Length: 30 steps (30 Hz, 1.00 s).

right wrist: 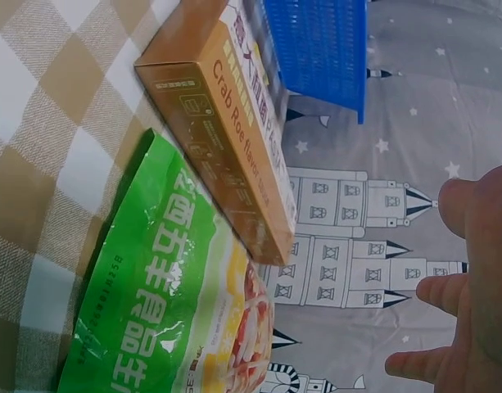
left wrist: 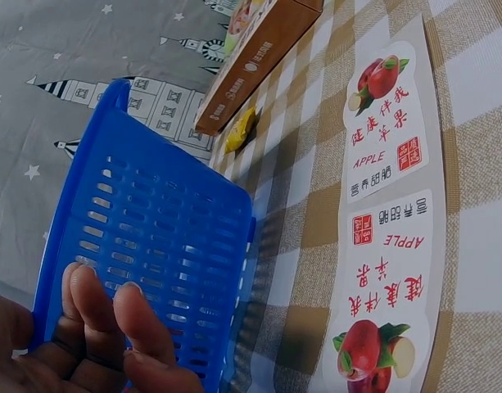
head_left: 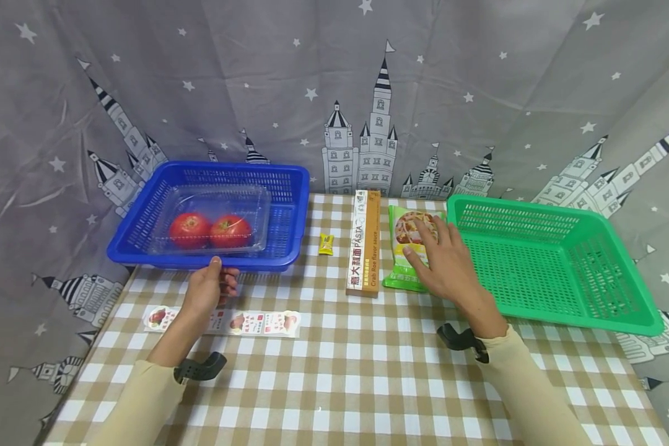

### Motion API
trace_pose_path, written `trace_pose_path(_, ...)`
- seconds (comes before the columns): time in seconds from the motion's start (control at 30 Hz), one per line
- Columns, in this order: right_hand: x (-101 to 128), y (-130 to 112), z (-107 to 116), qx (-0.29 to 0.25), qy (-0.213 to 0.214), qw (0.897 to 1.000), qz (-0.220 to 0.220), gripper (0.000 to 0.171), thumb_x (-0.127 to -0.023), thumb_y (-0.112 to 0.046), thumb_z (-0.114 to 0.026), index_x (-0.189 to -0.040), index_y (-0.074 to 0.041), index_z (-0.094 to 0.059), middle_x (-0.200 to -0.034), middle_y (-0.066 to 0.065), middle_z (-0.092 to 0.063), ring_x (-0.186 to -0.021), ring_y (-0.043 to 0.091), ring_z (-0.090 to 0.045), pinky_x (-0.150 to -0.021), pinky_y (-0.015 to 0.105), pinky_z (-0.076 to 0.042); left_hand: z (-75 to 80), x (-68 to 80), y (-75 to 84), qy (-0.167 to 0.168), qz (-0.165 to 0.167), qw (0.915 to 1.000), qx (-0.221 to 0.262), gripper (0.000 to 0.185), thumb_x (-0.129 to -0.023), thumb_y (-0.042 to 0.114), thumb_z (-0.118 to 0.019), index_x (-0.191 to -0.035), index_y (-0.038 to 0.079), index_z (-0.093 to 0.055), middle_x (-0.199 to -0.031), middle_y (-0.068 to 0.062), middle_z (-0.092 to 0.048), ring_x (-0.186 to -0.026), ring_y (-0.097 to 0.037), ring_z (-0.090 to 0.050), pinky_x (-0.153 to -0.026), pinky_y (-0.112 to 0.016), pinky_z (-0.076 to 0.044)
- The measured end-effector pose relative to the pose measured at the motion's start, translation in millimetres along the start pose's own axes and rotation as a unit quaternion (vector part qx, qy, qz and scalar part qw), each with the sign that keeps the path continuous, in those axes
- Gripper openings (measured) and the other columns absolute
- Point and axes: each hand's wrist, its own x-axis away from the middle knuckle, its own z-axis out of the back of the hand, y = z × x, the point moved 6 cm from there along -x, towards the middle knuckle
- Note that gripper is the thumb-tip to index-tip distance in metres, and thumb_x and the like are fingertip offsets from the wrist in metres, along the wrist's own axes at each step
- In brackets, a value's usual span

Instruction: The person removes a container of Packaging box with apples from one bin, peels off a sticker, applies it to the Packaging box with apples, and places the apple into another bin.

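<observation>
The left basket (head_left: 298, 210) sits at the far left corner of the worktop (head_left: 334, 378), the right basket (head_left: 591, 272) at the far right corner. In the left basket lies a container (head_left: 214, 198) with two fruits (head_left: 190, 230) side by side in it. Before that basket, a label strip (head_left: 287, 324) lies parallel to the worktop's near edge. Between the baskets, from left to right, come a sachet (head_left: 326, 244), a pasta box (head_left: 363, 241) lengthwise from the far edge, and a noodle packet (head_left: 399, 275). Behind the far edge hangs a curtain (head_left: 256, 80).
</observation>
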Motion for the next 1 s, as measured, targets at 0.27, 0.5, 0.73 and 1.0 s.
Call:
trace_pose_path(0.27,-1.9,-4.7,-1.5,-0.007,-0.009,1.0,-0.001,0.065,-0.101,-0.048,-0.046,-0.153,-0.014,-0.03,-0.154,0.028,-0.024,-0.139,0.053,-0.019,-0.102,0.07,-0.024,0.2,-1.2,-1.3,-0.001,0.004,1.0,0.008,0.056,-0.108,0.044,-0.025,-0.097,0.004,-0.063,-0.07,0.007,-0.059,-0.061,-0.009,-0.058,-0.055,-0.03,-0.042)
trace_pose_path(0.5,-4.6,-9.2,-3.6,-0.009,-0.01,1.0,-0.001,0.064,-0.101,-0.048,-0.046,-0.153,-0.014,-0.031,-0.153,0.027,-0.025,-0.139,0.054,-0.018,-0.102,0.07,-0.024,0.1,-1.9,-2.0,0.002,0.006,1.0,0.005,0.058,-0.108,0.044,-0.025,-0.102,0.0,-0.062,-0.07,0.006,-0.059,-0.061,-0.009,-0.058,-0.054,-0.03,-0.041)
trace_pose_path(0.73,-7.8,-16.6,-4.9,-0.016,-0.004,1.0,0.015,0.062,-0.1,-0.044,-0.049,-0.152,-0.013,-0.034,-0.153,0.028,-0.025,-0.14,0.05,-0.02,-0.101,0.069,-0.027,0.3,-0.8,-1.4,0.001,0.002,1.0,0.006,0.059,-0.107,0.045,-0.025,-0.102,-0.001,-0.062,-0.07,0.006,-0.059,-0.061,-0.01,-0.059,-0.054,-0.03,-0.041)
trace_pose_path(1.0,-11.4,-28.2,-8.1,-0.017,-0.011,0.999,0.042,0.062,-0.102,-0.046,-0.045,-0.152,-0.012,-0.031,-0.153,0.026,-0.025,-0.141,0.049,-0.018,-0.106,0.066,-0.023,-0.2,0.1,-0.5,0.004,-0.001,1.0,0.007,0.056,-0.108,0.042,-0.026,-0.1,0.0,-0.062,-0.07,0.006,-0.059,-0.06,-0.009,-0.058,-0.054,-0.029,-0.042)
